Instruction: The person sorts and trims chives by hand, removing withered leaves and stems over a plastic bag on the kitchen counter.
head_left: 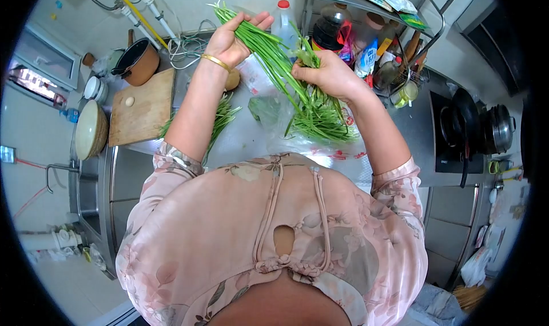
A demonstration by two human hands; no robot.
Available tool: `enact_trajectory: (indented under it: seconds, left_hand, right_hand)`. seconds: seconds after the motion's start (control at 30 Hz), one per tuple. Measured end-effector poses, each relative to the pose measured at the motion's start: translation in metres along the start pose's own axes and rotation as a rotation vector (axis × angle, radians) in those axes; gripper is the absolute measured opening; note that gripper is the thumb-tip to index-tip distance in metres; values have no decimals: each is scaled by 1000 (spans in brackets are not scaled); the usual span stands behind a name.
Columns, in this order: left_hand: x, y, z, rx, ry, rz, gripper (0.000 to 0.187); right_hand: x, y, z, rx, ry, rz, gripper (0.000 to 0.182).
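Note:
A bunch of long green stalks (pixel 266 51) slants between my two hands, its pale ends at the upper left. My left hand (pixel 230 40) has its palm turned up under the pale ends, thumb over the stalks. My right hand (pixel 326 74) is closed round some leafy green tops of the bunch. Below my right hand, a pile of cut-looking greens (pixel 326 120) lies on a plastic bag (pixel 277 126). More greens (pixel 224 117) lie on the counter beside my left forearm, which partly hides them.
A wooden board (pixel 140 111) with a small pale round piece, a brown pot (pixel 140 63) and a bowl (pixel 91 130) stand at the left. Bottles (pixel 331 26) and a rack (pixel 366 6) are at the back right. A stove (pixel 449 148) with pans is at the far right.

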State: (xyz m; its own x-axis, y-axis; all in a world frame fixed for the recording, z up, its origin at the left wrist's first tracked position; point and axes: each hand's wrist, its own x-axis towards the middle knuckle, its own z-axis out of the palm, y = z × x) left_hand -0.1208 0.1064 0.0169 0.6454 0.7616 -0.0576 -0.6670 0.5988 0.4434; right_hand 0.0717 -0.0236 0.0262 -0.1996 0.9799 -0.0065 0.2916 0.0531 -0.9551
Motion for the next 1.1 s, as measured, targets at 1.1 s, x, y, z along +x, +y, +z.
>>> enact_trajectory:
  seconds: [1.1]
  left_hand:
    - [-2, 11, -3, -50, 228, 67, 19]
  right_hand:
    - [-16, -2, -11, -285, 154, -149, 20]
